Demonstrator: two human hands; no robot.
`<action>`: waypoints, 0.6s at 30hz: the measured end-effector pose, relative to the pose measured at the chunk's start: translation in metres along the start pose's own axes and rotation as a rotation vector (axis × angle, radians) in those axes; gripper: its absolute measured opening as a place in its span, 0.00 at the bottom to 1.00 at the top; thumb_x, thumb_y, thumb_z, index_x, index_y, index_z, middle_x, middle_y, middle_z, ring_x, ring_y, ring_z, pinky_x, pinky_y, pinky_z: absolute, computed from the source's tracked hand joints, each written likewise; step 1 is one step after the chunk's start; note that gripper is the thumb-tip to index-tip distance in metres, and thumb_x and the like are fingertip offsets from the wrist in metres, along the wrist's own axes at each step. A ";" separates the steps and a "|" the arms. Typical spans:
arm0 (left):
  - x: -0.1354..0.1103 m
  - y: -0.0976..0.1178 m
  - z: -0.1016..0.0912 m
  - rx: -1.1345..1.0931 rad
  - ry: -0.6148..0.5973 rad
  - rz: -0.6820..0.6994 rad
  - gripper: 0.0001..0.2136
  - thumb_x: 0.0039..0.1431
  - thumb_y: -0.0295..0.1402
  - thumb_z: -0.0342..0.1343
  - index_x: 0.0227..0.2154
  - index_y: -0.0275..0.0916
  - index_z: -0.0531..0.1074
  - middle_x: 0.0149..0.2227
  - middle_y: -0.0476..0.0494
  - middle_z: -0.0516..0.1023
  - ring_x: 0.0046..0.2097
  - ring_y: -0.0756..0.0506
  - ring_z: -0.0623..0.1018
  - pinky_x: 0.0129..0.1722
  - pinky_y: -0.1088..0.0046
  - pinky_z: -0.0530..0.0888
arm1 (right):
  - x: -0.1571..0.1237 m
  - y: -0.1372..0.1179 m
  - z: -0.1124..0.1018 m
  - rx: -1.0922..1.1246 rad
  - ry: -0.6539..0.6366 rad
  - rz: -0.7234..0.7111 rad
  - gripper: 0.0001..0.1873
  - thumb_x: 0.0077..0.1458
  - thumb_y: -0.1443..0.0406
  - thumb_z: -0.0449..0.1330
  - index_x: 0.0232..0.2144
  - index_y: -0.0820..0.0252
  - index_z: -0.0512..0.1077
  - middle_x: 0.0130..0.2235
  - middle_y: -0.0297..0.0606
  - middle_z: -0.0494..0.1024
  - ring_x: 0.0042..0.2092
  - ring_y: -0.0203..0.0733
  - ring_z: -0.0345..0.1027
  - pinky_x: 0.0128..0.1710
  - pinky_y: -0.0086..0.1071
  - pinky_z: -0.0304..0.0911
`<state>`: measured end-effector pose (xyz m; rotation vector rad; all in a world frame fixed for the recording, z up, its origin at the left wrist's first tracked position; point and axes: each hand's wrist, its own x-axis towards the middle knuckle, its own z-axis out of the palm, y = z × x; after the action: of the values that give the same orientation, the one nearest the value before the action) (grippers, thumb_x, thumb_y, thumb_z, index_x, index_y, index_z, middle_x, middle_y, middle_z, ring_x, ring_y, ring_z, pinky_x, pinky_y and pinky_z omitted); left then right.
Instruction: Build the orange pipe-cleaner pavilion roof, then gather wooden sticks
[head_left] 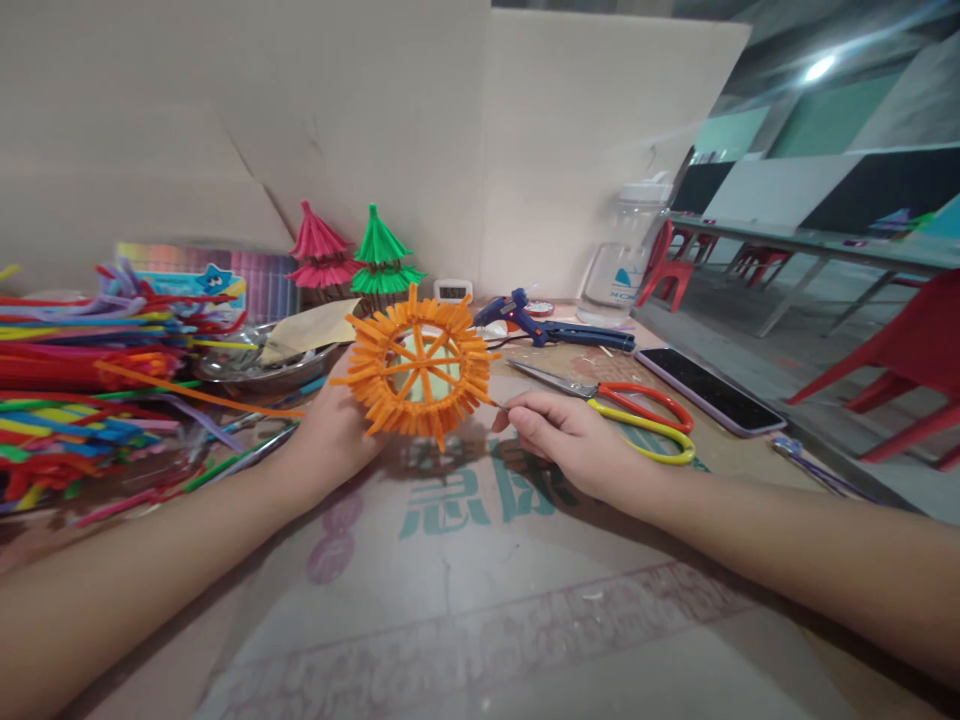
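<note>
My left hand [330, 435] holds up an orange pipe-cleaner wheel [416, 365] with spokes and a fringed rim, gripping it from behind at its lower left. My right hand [570, 440] rests on the cardboard just right of the wheel. Its fingers are pinched on a thin wire end that runs to the wheel's lower right edge. Red and yellow handled scissors [637, 405] lie right beside that hand.
A heap of coloured pipe cleaners [82, 380] covers the left. A metal bowl [255, 365], pink [321, 250] and green [381, 255] paper trees, a blue glue gun [540, 325], a phone [709, 390], a plastic jug [626, 255] and a small timer [453, 291] stand behind. Red chairs [900, 370] are at right.
</note>
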<state>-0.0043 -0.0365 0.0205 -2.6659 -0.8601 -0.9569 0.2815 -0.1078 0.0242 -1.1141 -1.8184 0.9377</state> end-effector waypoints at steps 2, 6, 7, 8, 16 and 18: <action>-0.001 -0.001 0.001 -0.014 -0.007 -0.004 0.15 0.64 0.26 0.52 0.45 0.46 0.83 0.48 0.41 0.85 0.60 0.36 0.78 0.68 0.47 0.71 | 0.000 0.001 0.000 0.012 -0.002 0.005 0.19 0.68 0.54 0.53 0.38 0.60 0.77 0.23 0.28 0.59 0.29 0.38 0.60 0.31 0.33 0.55; -0.003 -0.004 0.005 -0.017 -0.016 -0.043 0.13 0.64 0.28 0.53 0.41 0.43 0.82 0.46 0.40 0.86 0.55 0.37 0.81 0.64 0.51 0.75 | -0.002 0.001 0.000 0.062 -0.003 0.022 0.19 0.67 0.52 0.55 0.39 0.61 0.77 0.22 0.26 0.57 0.26 0.37 0.55 0.29 0.32 0.52; -0.003 -0.005 0.005 -0.020 -0.016 -0.055 0.12 0.65 0.28 0.53 0.40 0.42 0.82 0.46 0.40 0.86 0.54 0.37 0.81 0.63 0.52 0.75 | -0.002 0.001 0.000 0.076 0.000 0.025 0.20 0.67 0.51 0.55 0.40 0.61 0.77 0.22 0.26 0.56 0.26 0.36 0.54 0.28 0.32 0.51; -0.003 -0.005 0.006 -0.023 -0.015 -0.069 0.11 0.65 0.29 0.53 0.40 0.42 0.82 0.47 0.39 0.86 0.53 0.37 0.81 0.62 0.52 0.76 | -0.002 0.002 0.000 0.085 0.003 0.029 0.20 0.67 0.51 0.55 0.40 0.60 0.77 0.22 0.25 0.56 0.25 0.36 0.53 0.27 0.32 0.50; 0.005 0.005 -0.002 -0.021 -0.025 -0.077 0.12 0.69 0.32 0.50 0.43 0.36 0.80 0.49 0.34 0.85 0.56 0.35 0.80 0.61 0.51 0.76 | 0.001 0.001 -0.001 0.057 -0.017 0.077 0.22 0.65 0.49 0.54 0.37 0.61 0.77 0.22 0.27 0.59 0.25 0.36 0.52 0.26 0.32 0.49; 0.006 0.007 -0.002 -0.005 -0.032 -0.087 0.13 0.69 0.32 0.50 0.44 0.38 0.80 0.52 0.36 0.83 0.59 0.35 0.78 0.63 0.48 0.73 | 0.001 0.000 -0.001 0.062 -0.022 0.096 0.23 0.64 0.48 0.54 0.37 0.61 0.77 0.22 0.26 0.58 0.24 0.35 0.52 0.25 0.32 0.48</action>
<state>0.0018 -0.0402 0.0262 -2.6750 -0.9893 -0.9388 0.2822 -0.1067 0.0251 -1.1646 -1.7544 1.0589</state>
